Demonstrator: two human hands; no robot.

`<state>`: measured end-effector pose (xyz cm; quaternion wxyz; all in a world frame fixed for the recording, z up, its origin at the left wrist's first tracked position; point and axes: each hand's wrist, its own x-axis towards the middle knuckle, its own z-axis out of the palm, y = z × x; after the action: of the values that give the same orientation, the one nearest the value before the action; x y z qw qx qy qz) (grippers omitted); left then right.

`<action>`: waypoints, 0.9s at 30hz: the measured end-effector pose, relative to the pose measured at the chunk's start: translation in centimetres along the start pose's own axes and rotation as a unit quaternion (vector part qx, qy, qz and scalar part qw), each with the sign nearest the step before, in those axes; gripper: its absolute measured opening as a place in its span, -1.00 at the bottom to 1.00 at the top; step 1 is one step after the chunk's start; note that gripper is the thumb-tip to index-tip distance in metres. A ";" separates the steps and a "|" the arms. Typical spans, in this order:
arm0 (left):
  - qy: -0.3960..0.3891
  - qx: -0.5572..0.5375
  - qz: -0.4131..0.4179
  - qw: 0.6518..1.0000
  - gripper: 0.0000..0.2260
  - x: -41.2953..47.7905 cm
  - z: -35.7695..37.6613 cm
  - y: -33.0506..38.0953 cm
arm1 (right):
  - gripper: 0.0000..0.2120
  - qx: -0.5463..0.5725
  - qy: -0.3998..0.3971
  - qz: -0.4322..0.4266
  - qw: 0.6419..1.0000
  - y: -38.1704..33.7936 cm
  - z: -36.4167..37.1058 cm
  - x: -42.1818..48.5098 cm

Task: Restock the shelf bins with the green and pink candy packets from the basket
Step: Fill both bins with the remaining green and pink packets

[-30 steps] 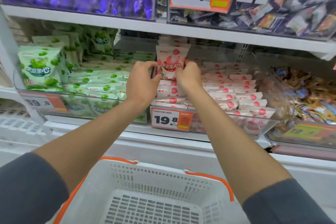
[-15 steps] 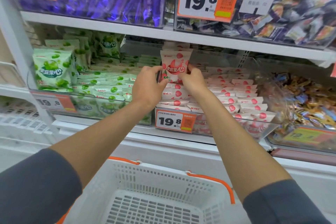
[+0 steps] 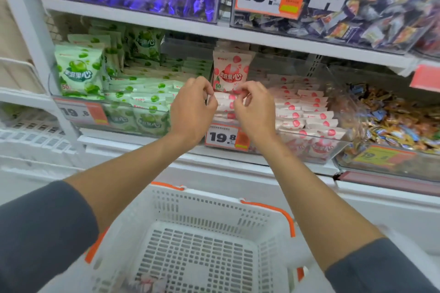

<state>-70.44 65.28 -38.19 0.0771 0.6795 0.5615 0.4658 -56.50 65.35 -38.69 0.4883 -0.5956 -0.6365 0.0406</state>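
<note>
The restock looks close to finished. At the left of the middle shelf the green bin is well filled with green candy packets. Right of it, at frame centre, the pink bin holds rows of flat packets with one pink candy packet standing upright at its back left.

Both hands are at that packet's bottom edge, the left hand by its lower left corner and the right hand by its lower right. The fingers are curled with thumb and forefinger drawn together. I cannot tell whether they pinch the packet or only hover at it.

Across the bottom of the frame, the white basket shows bare mesh. A blurred scrap at its near edge is cut off and cannot be identified, so a leftover packet is possible. The hands also hide the front left of the pink bin.
</note>
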 end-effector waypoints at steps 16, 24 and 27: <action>-0.624 0.197 -0.113 0.748 -0.77 -17.0 -0.5 -14.7 | -0.78 -0.175 -0.705 0.258 0.638 12.3 8.4 -30.9; -0.667 0.197 -0.104 0.711 -0.69 -18.6 0.6 -14.5 | -0.46 -0.225 -0.704 0.283 0.610 13.1 11.4 -41.2; -0.665 0.207 -0.098 0.711 -0.65 -18.3 0.6 -14.7 | -0.63 -0.109 -0.609 0.387 0.684 11.9 11.7 -37.6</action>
<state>-79.01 55.47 -57.75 0.3331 0.7539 0.5106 -0.2448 -62.82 44.94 -73.86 -0.1341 -0.6820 -0.5065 0.5103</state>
